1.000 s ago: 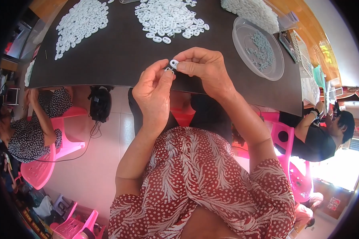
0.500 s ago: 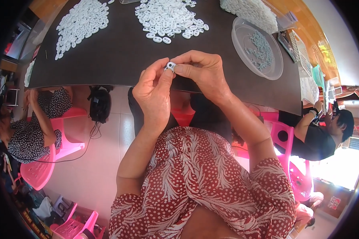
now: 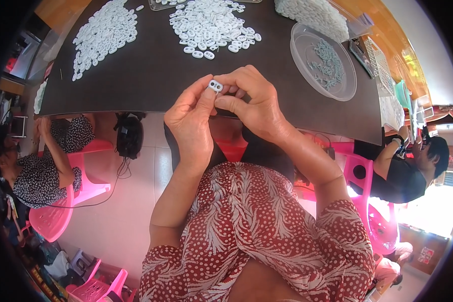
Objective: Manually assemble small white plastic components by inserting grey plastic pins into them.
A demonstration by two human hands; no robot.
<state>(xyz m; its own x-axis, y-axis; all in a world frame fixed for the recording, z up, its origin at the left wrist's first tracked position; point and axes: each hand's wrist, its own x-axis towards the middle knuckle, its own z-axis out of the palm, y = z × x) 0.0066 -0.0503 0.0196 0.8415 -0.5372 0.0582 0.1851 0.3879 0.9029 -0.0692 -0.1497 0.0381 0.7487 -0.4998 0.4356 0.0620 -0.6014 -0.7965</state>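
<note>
Two hands meet over the near edge of the dark table (image 3: 151, 75), pinching one small white oval part (image 3: 216, 85) between them. This part has two holes side by side; its long axis runs roughly left to right, tilted slightly down toward the right, with the holed face turned up toward the camera. The left hand (image 3: 191, 123) is partly closed, its thumb and forefinger tips gripping the left end of the part, the other fingers curled loosely behind. The right hand (image 3: 254, 103) is more tightly curled, its fingertips closed against the right end and far side. Farther across the table lie a central heap of white parts (image 3: 211, 25) and a left heap (image 3: 103, 35). To the right stands a clear round tray (image 3: 301, 50) holding small greenish pieces (image 3: 327, 58).
</note>
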